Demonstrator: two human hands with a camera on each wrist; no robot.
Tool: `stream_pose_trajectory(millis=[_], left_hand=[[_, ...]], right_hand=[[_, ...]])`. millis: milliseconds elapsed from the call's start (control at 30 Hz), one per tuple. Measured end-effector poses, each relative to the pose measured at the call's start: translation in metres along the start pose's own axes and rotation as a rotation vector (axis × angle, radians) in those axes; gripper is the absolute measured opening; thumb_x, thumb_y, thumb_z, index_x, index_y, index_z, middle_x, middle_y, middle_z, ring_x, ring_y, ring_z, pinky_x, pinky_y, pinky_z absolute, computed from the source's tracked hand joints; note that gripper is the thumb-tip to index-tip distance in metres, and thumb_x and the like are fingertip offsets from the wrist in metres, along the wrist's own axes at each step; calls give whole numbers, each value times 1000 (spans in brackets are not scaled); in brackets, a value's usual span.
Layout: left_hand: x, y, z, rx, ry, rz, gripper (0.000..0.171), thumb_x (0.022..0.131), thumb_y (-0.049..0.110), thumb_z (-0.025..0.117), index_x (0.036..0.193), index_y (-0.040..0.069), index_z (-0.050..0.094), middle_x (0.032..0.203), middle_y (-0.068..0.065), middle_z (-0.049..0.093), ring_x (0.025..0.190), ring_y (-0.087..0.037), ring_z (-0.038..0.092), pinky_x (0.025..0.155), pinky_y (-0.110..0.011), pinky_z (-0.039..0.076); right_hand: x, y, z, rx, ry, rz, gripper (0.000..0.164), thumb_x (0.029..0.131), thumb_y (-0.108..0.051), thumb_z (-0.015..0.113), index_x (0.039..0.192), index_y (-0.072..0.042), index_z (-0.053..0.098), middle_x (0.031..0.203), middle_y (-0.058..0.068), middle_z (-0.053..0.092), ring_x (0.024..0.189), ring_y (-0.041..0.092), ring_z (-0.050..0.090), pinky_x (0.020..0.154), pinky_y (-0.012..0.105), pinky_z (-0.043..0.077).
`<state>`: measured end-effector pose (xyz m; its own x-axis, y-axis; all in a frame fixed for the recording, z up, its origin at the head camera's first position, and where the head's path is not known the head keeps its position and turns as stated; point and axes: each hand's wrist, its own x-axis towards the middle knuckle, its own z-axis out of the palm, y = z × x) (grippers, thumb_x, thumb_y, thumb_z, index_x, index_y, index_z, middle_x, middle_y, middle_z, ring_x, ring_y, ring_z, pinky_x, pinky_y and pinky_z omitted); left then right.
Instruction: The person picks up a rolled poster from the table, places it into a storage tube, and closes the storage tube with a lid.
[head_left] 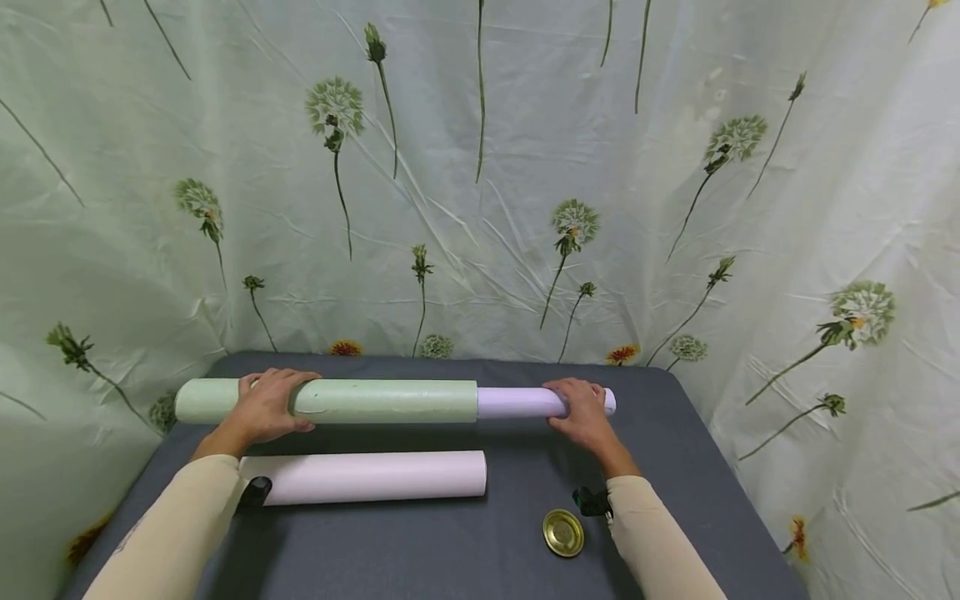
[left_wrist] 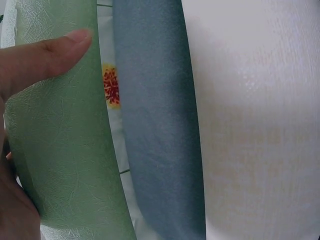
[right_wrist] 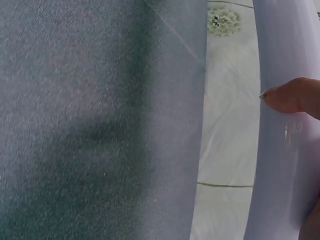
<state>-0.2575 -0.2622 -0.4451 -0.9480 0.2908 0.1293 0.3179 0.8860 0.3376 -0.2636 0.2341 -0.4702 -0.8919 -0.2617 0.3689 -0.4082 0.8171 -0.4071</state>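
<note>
A long green wallpaper roll (head_left: 397, 402) lies crosswise in the head view, held up over the table. My left hand (head_left: 268, 407) grips it left of its middle, thumb on the near side and fingers over the top. In the left wrist view the thumb (left_wrist: 65, 52) presses on its textured green surface. A thinner lavender roll (head_left: 517, 402) sticks out of the green roll's right end, in line with it. My right hand (head_left: 581, 410) grips the lavender roll close to its free end. The right wrist view shows the thumb (right_wrist: 292, 97) against its smooth side.
A pale pinkish-white roll (head_left: 382, 477) lies on the dark grey table (head_left: 420, 550), nearer than the green one and partly behind the left forearm. A small round brass-coloured dish (head_left: 562, 533) sits by the right forearm. A flower-printed curtain (head_left: 480, 167) surrounds the table's back and sides.
</note>
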Motion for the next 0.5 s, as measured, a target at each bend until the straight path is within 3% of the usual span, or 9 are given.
stream_pose_trajectory(millis=[500], left_hand=[[1,0,0,5,17,16,71,64,25,88,127,7,59,122,-23,58,111,-45,48,89,-65,22]], right_hand=[[8,-16,7,6,0,2,47,66,-4,85,110,-7,68,112,16,64,107,38,53,95,56,24]])
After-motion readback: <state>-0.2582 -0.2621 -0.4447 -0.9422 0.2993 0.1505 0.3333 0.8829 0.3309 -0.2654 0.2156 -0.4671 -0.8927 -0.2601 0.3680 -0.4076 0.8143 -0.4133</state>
